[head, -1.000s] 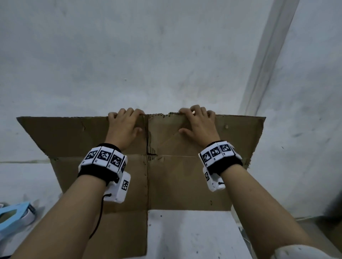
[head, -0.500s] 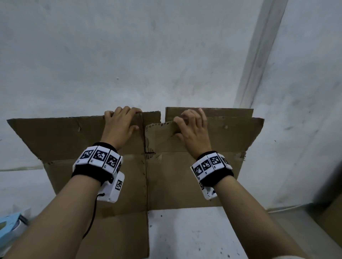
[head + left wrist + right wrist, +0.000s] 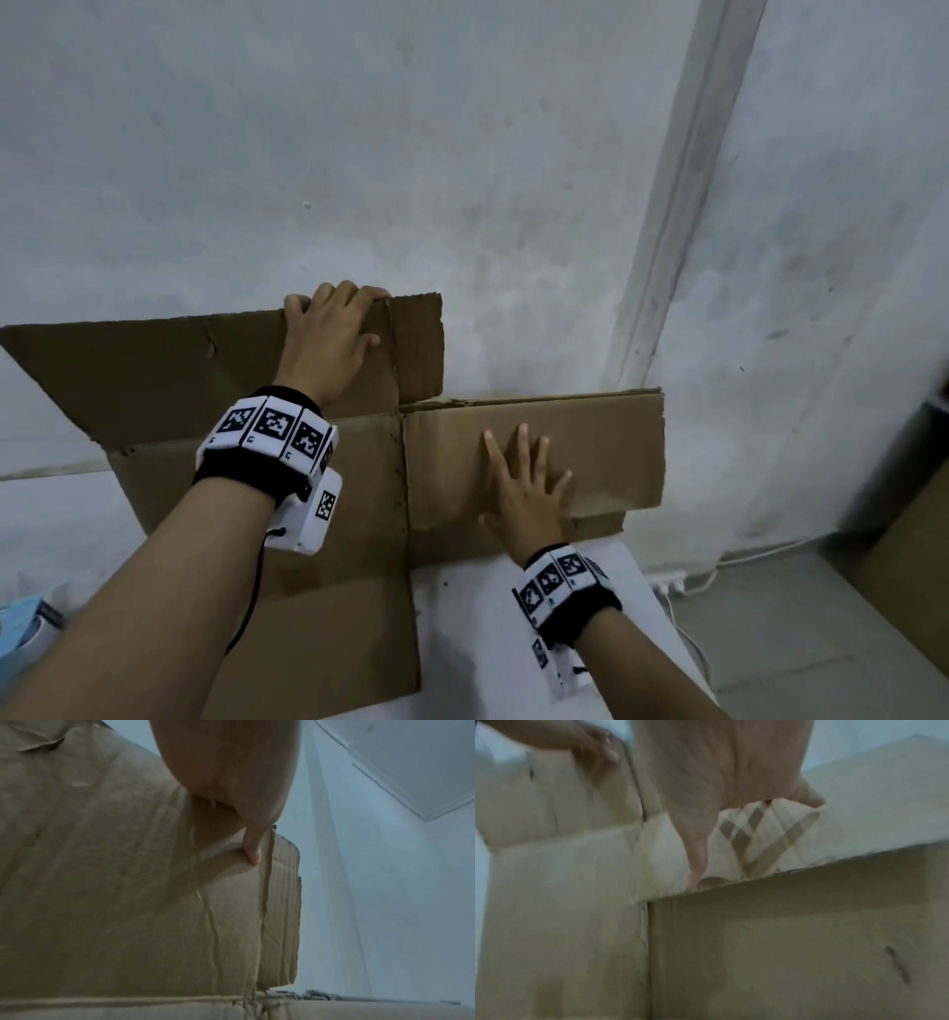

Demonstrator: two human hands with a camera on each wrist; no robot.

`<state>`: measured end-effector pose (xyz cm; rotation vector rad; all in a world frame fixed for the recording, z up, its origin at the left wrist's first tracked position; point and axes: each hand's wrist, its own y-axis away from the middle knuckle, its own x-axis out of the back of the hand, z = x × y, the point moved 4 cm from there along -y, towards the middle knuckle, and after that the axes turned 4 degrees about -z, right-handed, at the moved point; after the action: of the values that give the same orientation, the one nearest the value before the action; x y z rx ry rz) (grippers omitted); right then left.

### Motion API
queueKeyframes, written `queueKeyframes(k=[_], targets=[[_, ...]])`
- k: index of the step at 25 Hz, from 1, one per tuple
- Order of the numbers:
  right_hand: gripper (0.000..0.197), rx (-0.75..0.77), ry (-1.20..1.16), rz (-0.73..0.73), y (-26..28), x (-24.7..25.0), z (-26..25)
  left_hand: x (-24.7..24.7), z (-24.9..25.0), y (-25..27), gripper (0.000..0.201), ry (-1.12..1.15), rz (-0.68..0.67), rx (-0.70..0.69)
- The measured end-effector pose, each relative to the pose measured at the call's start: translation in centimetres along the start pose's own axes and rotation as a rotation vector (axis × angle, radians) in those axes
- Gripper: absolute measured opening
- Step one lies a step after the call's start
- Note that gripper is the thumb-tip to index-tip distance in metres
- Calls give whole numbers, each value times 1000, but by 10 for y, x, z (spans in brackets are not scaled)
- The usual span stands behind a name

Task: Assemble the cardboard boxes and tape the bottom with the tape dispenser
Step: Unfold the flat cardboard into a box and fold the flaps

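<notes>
Cardboard box (image 3: pixel 318 493), not yet squared, is stood on the white table (image 3: pixel 488 642) against the wall (image 3: pixel 411 154), with its flaps pointing upward. The left flap (image 3: pixel 169 370) is held upright by the left hand (image 3: pixel 328 339): four fingers are curled over its top edge, and in the left wrist view the thumb (image 3: pixel 253 850) is seen pressed on the near face. The right flap (image 3: pixel 590 431) has been folded over toward the person, and it is pressed flat by the right hand (image 3: pixel 529 488) with its fingers straight and spread; nothing is gripped there.

Several things could be judged likely to go wrong. The right flap is only pressed, not held, so it could spring back up if the palm is lifted before the next flap is laid over it. The left flap is creased and nicked near its top edge, and the tear could be lengthened if it is bent hard. The box is steadied by the hands alone; a push on one side could slide or skew it on the smooth table, and the seam would then close crooked. The tape dispenser may be the blue thing (image 3: pixel 25 622) at the left edge, but this cannot be told; a hand would have to be freed to reach it, and the flaps could then open.
</notes>
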<state>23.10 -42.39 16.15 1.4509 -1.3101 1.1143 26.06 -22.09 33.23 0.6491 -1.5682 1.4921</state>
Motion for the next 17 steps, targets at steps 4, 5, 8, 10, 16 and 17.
queueKeyframes(k=[4,5,8,10,16,17], targets=[[110,89,40,171,-38,31,-21,0,-2,4,41,5,31,-19],[110,100,61,157,-47,41,-25,0,-2,4,41,5,41,-25],[86,90,144,88,-67,45,-34,-3,-4,7,41,0,55,-46],[68,64,180,94,-73,42,-33,-5,-4,8,41,-19,74,-65],[62,387,-450,532,-66,85,-60,-8,-7,3,46,-49,91,-67],[60,496,-479,626,-61,92,-73,-6,-8,2,48,-34,91,-67]])
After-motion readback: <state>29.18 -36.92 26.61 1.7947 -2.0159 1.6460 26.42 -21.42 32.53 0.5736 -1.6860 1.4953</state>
